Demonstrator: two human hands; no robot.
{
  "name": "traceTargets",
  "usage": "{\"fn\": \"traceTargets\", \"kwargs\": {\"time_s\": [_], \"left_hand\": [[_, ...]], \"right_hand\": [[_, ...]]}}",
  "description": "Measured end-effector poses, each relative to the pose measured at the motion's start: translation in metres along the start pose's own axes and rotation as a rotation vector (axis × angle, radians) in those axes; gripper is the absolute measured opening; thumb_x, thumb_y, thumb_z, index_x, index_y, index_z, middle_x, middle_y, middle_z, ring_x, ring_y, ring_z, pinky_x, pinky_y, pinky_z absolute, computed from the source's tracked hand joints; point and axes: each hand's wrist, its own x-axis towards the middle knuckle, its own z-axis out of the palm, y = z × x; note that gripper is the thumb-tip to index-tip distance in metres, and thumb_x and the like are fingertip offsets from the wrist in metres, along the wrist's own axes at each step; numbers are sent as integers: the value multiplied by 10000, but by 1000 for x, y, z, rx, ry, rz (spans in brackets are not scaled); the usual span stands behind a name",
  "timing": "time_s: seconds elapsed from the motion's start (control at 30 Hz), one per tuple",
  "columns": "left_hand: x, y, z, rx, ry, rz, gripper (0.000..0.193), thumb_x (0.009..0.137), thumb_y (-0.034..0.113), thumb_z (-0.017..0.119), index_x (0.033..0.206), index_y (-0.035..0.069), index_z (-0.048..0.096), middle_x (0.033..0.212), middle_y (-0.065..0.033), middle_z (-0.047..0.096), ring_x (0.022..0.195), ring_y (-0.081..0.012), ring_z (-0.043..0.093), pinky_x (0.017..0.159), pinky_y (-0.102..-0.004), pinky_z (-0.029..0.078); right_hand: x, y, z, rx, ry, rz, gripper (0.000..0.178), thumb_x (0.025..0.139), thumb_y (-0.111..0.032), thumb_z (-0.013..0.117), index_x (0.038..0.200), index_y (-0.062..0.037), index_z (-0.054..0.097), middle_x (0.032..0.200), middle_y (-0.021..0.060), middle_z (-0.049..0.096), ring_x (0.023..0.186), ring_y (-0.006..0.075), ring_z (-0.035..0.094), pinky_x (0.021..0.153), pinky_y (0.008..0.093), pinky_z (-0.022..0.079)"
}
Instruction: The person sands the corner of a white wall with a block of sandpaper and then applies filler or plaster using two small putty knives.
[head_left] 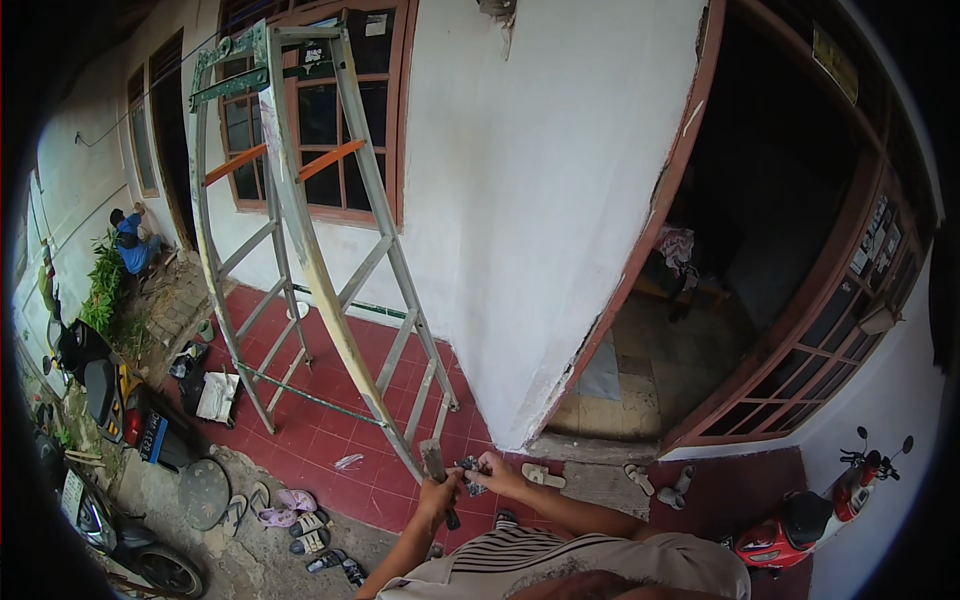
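Note:
Near the lower middle, my left hand is closed around a flat, scraper-like tool. Its worn grey-brown end points up and its dark end shows below the fist; the exact kind is unclear. My right hand is beside it, fingers bent in a pinch on a small dark piece with pale markings, too small to make out. Both hands are close together in front of my body. Just beyond them stands an aluminium stepladder, opened out, with orange braces and paint smears.
Red tiles run along the white wall. At right are an open doorway and a red toy-sized motorbike. Sandals and parked motorcycles stand at lower left. A person in blue crouches by the far wall.

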Motion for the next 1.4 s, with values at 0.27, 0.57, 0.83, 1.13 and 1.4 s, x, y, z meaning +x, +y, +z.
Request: {"fn": "traceTargets", "kwargs": {"time_s": [0.27, 0.57, 0.83, 1.13, 1.4], "left_hand": [[4, -6, 0, -58, 10, -18, 143, 915, 187, 686, 932, 49, 650, 575, 8, 527, 413, -82, 431, 383, -244, 305], [5, -2, 2, -77, 58, -17, 159, 910, 205, 694, 890, 51, 662, 568, 7, 527, 420, -83, 441, 388, -246, 311], [2, 2, 7, -66, 59, -21, 169, 913, 226, 697, 889, 63, 659, 560, 9, 519, 427, -84, 447, 391, -256, 323], [1, 21, 16, -85, 67, 2, 174, 913, 235, 710, 899, 76, 641, 547, 10, 507, 422, -90, 443, 386, -250, 301], [1, 55, 13, -178, 109, 146, 217, 946, 277, 674, 901, 77, 602, 557, 29, 482, 418, -68, 437, 365, -221, 299]], "right_hand": [[-5, -5, 5, -90, 18, -8, 333, 903, -324, 712, 957, -23, 579, 759, 61, 613, 654, 123, 553, 599, 314, 466], [-16, -22, -5, 217, -107, 81, 268, 951, -279, 655, 962, -14, 616, 841, 73, 687, 685, 124, 665, 634, 315, 528], [-12, -14, -3, 220, -41, 141, 252, 970, -265, 642, 971, -14, 617, 825, 49, 686, 639, 109, 669, 564, 259, 531], [-7, -23, -12, 284, -3, 126, 251, 973, -255, 638, 994, -5, 636, 835, 45, 669, 674, 110, 670, 560, 260, 558], [1, -70, -27, 365, -14, 8, 208, 986, -161, 611, 1117, -4, 571, 893, 36, 655, 713, 94, 643, 628, 239, 532]]}}
